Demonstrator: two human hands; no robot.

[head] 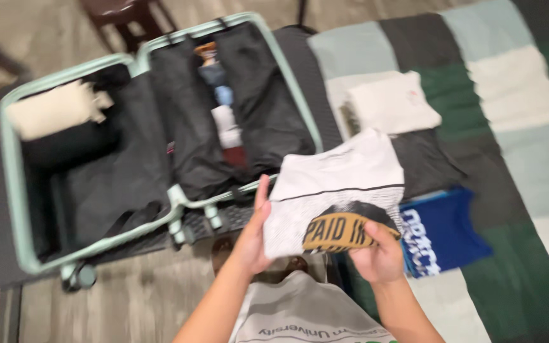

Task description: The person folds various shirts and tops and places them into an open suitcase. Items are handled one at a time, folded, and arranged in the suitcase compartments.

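Above the bed's (528, 190) near-left edge, both hands clamp a folded white shirt (338, 184): left hand (253, 238) on its left side, right hand (379, 257) gripping its bottom, beside the open suitcase (7, 171).

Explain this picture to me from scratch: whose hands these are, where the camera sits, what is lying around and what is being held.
There is no machine here. The one picture comes from a camera worn on a person's head, looking down, so the two bare arms rising from the bottom edge are that person's own. The left hand and the right hand hold a folded white T-shirt with a dark and yellow print, one hand on each side of it. To the left, an open mint-green suitcase with black lining lies flat; a cream bundle sits in its left half, and small items show through a gap in the right half's lining. To the right is a bed with a striped blanket in green, grey and white. On it lie another folded white garment and a blue one with white print.
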